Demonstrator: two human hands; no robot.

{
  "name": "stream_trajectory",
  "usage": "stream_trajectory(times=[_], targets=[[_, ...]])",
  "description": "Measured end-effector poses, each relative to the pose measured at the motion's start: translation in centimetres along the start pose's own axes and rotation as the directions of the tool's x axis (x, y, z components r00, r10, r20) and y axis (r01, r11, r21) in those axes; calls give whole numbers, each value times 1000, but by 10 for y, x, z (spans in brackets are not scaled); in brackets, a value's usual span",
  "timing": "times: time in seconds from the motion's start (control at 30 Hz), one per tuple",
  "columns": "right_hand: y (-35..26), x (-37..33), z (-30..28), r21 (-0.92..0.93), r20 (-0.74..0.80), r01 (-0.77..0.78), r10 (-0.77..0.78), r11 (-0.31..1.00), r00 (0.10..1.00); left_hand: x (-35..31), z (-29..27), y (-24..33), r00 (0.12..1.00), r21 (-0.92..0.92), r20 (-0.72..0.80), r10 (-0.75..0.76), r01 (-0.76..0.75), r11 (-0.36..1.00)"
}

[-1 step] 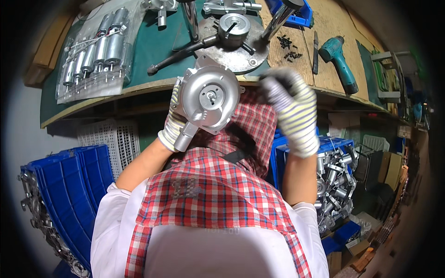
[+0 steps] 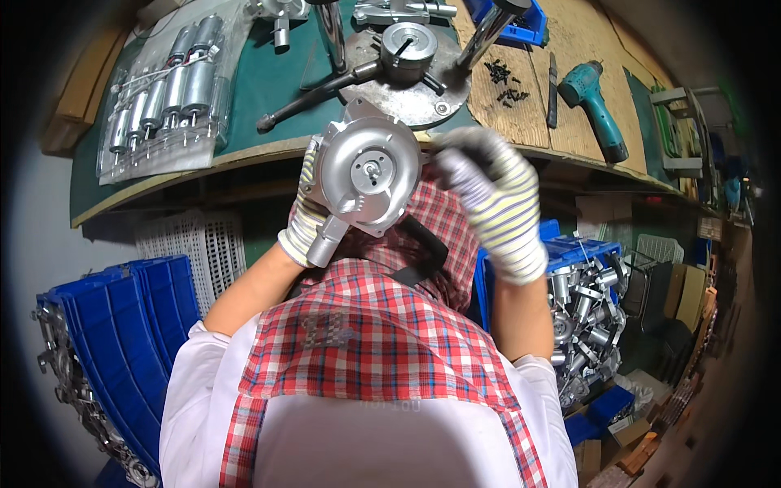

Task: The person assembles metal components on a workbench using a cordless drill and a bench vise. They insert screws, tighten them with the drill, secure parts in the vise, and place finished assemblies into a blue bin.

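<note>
My left hand (image 2: 301,230), in a striped knit glove, is closed round the left side of a round silver cast-metal housing (image 2: 338,167). The housing has a spout pointing down toward my wrist, and a small shaft stands at its centre. To the right, my right hand (image 2: 508,207), in a matching glove, hovers beside the housing. Its fingers curl in toward the thumb near the rim; what they hold, if anything, is too small and blurred to make out. Behind the housing, on the bench, stands a round metal fixture (image 2: 408,50) with a long handle (image 2: 317,98).
Small black screws (image 2: 504,85), a thin dark tool (image 2: 552,89) and a teal power drill (image 2: 598,110) lie on the right of the bench. Bagged silver motors (image 2: 171,89) lie on the left. A blue crate (image 2: 594,252) and metal castings (image 2: 582,317) stand below right; blue crates (image 2: 114,325) below left.
My right hand has moved left, closer to the housing. The left hand and the housing have stayed in place.
</note>
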State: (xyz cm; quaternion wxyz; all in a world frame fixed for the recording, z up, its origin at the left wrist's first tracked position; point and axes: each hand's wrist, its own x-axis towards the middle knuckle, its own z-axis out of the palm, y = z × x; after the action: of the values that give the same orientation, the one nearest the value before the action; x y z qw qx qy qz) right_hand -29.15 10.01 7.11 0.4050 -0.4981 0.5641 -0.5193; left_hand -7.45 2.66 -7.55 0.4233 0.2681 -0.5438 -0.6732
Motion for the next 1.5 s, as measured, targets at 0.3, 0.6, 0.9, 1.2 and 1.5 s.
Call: stream_trajectory(times=[0.3, 0.6, 0.9, 1.2, 1.5], targets=[[26, 1, 26, -490, 50, 296, -312, 820, 949, 2, 19, 17, 975, 448, 63, 211, -216, 867], [36, 11, 15, -223, -49, 88, -101, 971, 994, -1, 9, -14, 993, -175, -29, -111, 104, 979], [90, 97, -93, -979, -85, -11, -362, 202, 928, -1, -16, -37, 984, 8, -91, 154, -154, 988], [44, 74, -46, -698, -132, 265, -483, 666, 866, 3, -18, -17, 968, 442, 64, 241, -244, 863], [32, 5, 53, -492, 60, 344, -363, 799, 930, 8, 6, 16, 949, 843, 231, 216, -306, 442]])
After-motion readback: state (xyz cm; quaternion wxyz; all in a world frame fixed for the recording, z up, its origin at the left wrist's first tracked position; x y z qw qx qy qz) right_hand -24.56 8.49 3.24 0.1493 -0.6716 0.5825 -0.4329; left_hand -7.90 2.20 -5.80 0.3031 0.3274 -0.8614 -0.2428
